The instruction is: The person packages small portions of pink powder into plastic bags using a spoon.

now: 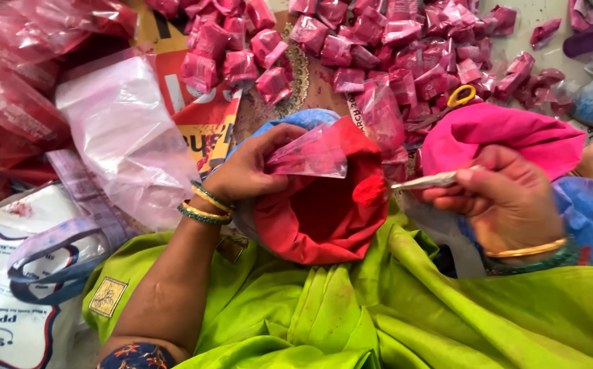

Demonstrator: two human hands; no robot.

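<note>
— What sits at the centre?

— A small clear plastic pouch (308, 154), dusted pink inside, held with its mouth over an open bag of red powder (323, 212). The left hand (245, 171) pinches the pouch's left end between thumb and fingers, closed tight on it.

— And the other hand?

— The right hand (504, 201) is curled shut around the handle of a spoon (427, 181), which lies almost level and points left. The spoon's tip carries a heap of red powder (370, 191), just below the pouch's lower corner and above the red bag's opening.

— Where does the red bag rest?

— In the person's lap, on lime-green cloth (392, 307) smeared here and there with pink. A blue bag (303, 119) shows behind its rim, and a bag of pink powder (498, 137) stands just beside it, under the right hand.

— Anything on the wrists?

— Gold and green bangles (204, 205) on the left wrist, and a gold bangle on the right.

— And farther out?

— A big pile of filled pink packets (392, 51) spreads across the top. Yellow-handled scissors (457, 99) lie among them, near the pink bag. To the left lies a stack of empty clear pouches (122, 130), and lower left a white printed sack (16, 287) with blue handles.
</note>
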